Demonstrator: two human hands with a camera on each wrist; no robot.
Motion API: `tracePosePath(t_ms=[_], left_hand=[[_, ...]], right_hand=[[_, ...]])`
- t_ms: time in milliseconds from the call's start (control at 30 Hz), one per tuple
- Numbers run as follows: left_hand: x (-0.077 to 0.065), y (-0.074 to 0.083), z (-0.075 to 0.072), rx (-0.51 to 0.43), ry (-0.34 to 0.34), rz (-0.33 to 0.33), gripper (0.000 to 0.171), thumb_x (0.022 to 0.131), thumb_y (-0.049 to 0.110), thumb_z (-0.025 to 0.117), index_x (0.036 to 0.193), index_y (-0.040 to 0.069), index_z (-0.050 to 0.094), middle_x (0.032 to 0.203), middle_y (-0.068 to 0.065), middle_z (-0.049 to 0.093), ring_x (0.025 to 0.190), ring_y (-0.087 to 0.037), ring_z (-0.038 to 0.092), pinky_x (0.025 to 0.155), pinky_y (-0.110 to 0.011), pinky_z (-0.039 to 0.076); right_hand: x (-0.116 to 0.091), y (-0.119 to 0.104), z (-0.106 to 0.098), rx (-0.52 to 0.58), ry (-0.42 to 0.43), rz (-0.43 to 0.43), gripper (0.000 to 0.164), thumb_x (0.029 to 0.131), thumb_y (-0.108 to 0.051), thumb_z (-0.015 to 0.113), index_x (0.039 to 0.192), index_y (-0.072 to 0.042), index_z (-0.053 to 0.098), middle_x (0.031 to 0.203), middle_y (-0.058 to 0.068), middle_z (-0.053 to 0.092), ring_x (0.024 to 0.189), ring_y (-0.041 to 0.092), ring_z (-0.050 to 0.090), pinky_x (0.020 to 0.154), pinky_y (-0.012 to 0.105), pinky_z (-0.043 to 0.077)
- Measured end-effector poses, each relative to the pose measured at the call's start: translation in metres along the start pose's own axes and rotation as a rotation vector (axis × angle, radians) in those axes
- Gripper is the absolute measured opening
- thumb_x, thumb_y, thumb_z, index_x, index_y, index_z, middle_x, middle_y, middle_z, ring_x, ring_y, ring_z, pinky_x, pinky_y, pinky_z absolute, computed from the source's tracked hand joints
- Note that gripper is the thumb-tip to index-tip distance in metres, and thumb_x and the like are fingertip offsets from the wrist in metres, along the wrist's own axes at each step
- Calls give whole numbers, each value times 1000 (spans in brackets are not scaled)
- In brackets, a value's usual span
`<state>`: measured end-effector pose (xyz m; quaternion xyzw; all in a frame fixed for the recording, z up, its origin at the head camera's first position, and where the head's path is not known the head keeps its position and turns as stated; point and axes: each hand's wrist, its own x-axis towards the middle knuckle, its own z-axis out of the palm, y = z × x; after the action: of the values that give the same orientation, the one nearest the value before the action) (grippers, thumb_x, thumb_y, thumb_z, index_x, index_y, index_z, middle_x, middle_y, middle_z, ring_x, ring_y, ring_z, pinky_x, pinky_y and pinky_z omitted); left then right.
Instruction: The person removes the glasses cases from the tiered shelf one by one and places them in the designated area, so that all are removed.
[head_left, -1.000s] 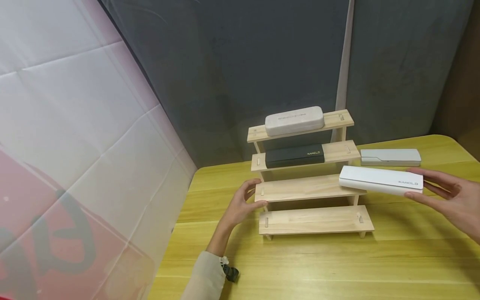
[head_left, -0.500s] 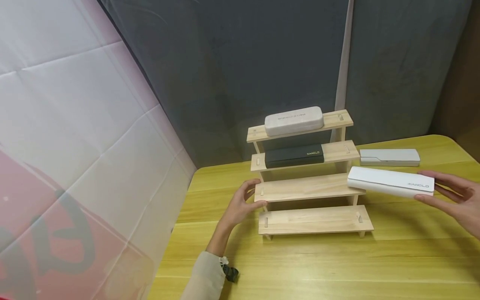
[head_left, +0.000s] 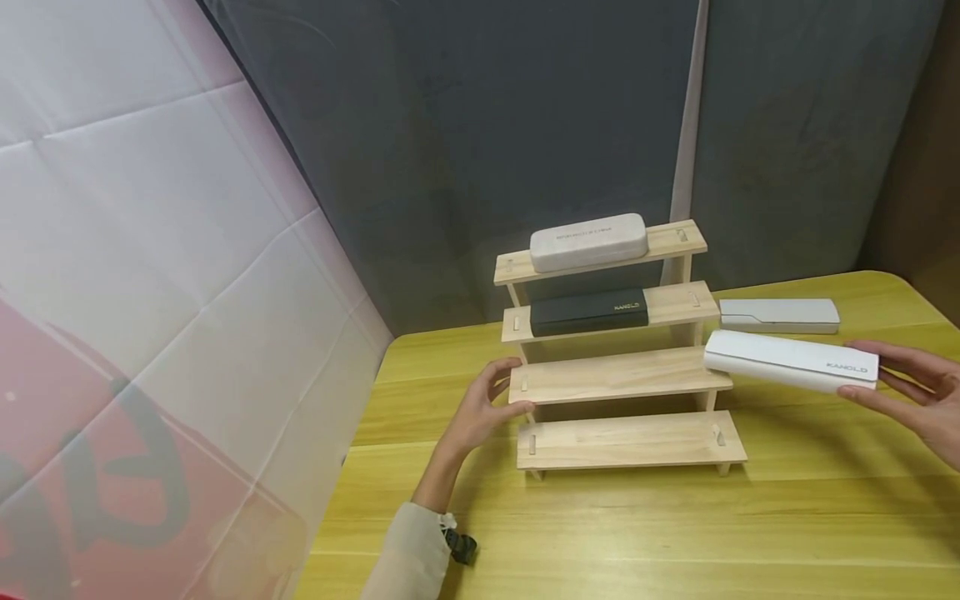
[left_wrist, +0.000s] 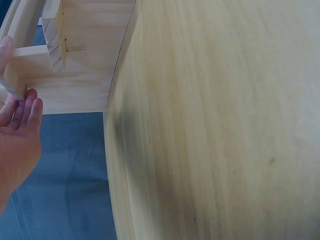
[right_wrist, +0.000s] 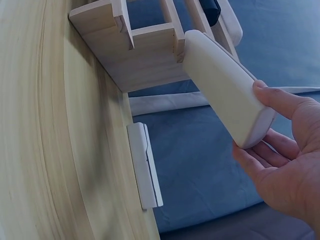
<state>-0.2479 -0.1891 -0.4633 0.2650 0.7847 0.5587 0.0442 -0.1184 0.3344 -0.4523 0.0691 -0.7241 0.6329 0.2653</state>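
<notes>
My right hand pinches one end of a white glasses case with dark lettering. The case's far end overlaps the right end of the third step down of a wooden stepped display stand; the right wrist view has that case held in the air. On the stand's left side, my left hand grips the end of the same step, thumb and fingers on either side of the board. A pale glasses case lies on the top step, a black glasses case on the second.
Another white glasses case lies on the wooden table, behind the held one. A dark grey curtain hangs behind the table, and a white printed cloth wall runs along the left.
My right hand has drawn the white glasses case to the right, so less of it overlaps the third step. The left hand keeps its place on the stand.
</notes>
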Motion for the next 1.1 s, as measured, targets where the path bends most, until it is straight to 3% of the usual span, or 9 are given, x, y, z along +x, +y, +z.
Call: tracePosePath(t_ms=[200, 467, 633, 933, 1100], left_hand=[[0, 0, 0, 2, 0, 0, 70, 92, 7, 84, 151, -2, 48, 155, -15, 50, 146, -32, 47, 125, -40, 36], [0, 0, 0, -13, 0, 2, 70, 92, 3, 84, 151, -4, 47, 155, -18, 49, 146, -34, 46, 125, -43, 36], [-1, -1, 1, -18, 2, 6, 70, 92, 2, 83, 151, -4, 47, 156, -19, 48, 147, -36, 45, 126, -49, 34], [-1, -1, 0, -8, -2, 4, 69, 93, 5, 83, 152, -2, 47, 156, -16, 49, 147, -33, 46, 126, -45, 34], [-1, -1, 0, -2, -6, 7, 70, 93, 7, 84, 152, -1, 47, 157, -16, 48, 147, -32, 46, 126, -45, 34]], right_hand=[[1, 6, -3, 83, 16, 6, 59, 80, 35, 68, 127, 0, 75, 120, -18, 74, 109, -9, 66, 92, 5, 48], [2, 12, -5, 287, 26, 12, 58, 79, 38, 65, 123, 3, 76, 117, -9, 78, 109, -4, 69, 93, 7, 50], [3, 17, -8, 331, 20, 10, 58, 79, 39, 64, 124, 5, 75, 119, -7, 78, 110, -2, 70, 93, 8, 50], [8, 25, -15, 205, 48, 37, 62, 81, 37, 65, 122, -8, 79, 118, -16, 75, 108, -8, 67, 92, 5, 48], [11, 31, -17, 189, 43, 62, 56, 82, 33, 68, 120, -6, 79, 114, -16, 76, 106, -8, 68, 91, 4, 48]])
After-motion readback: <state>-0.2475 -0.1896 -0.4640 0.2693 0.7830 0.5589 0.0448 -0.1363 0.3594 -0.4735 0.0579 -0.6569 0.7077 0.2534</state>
